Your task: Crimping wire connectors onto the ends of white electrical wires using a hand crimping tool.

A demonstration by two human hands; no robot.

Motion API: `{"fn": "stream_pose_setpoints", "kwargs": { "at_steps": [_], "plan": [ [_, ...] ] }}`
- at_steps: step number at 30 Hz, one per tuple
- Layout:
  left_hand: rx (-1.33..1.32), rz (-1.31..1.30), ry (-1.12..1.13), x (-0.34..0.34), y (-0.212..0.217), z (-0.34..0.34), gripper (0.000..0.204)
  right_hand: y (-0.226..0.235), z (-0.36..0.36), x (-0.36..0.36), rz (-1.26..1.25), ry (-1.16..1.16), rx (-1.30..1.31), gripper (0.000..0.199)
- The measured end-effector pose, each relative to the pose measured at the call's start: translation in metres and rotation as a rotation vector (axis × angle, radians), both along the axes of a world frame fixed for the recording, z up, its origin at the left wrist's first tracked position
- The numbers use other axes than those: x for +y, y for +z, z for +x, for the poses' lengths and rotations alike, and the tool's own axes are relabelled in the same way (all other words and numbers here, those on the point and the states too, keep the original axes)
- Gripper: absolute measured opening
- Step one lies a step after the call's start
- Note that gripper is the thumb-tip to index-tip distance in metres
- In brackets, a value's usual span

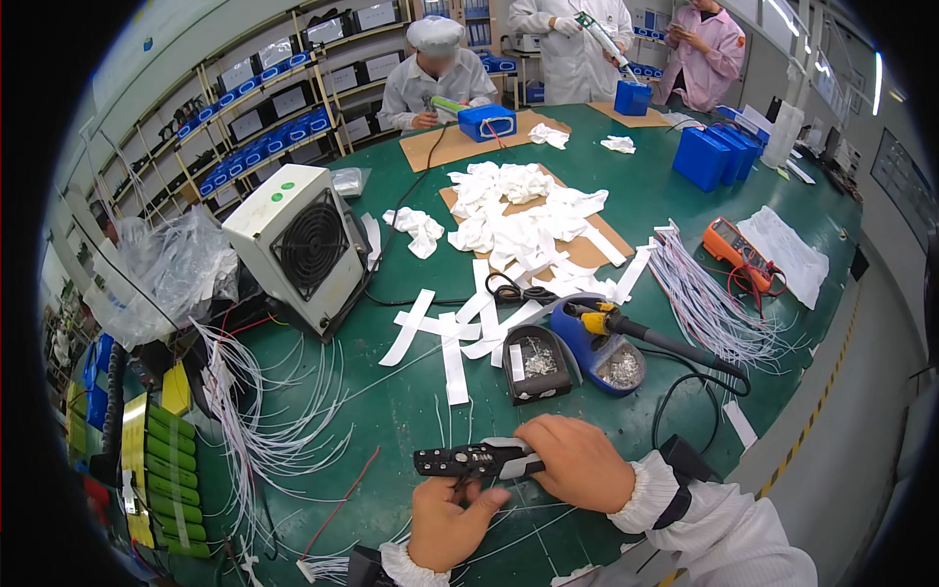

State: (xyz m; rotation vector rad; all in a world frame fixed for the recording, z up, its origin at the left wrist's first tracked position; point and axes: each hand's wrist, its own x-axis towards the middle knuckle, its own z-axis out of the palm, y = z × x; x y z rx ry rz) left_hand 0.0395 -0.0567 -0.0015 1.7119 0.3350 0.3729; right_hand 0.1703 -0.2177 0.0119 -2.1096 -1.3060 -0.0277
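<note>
Over the near side of the green bench (636,196), the right hand (577,462) had its grip closed round a wire stripper (479,460) by the handles, apparently for leverage, while the left hand (446,520) curled just below, whether its grip pinched anything impossible to tell.

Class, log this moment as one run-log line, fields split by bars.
right hand: holds wire stripper | left hand: below its head, grip unclear | beyond: black tray, blue soldering-iron stand
</note>
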Motion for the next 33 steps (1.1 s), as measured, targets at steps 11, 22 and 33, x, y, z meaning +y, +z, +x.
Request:
{"fn": "stream_pose_setpoints", "kwargs": {
  "at_steps": [11, 22, 33],
  "plan": [
    [-0.292, 0.310, 0.188, -0.020, 0.002, -0.003, 0.026, -0.002, -0.010, 0.000, -0.023, 0.124, 0.070, 0.052],
    [0.086, 0.130, 0.273, -0.005, -0.001, 0.008, 0.028, 0.006, 0.004, 0.005, 0.098, -0.198, 0.355, 0.033],
    [0.197, 1.019, 0.090, -0.027, 0.023, 0.004, 0.026, 0.010, 0.017, 0.003, 0.048, -0.271, 0.477, 0.035]
  ]
}}
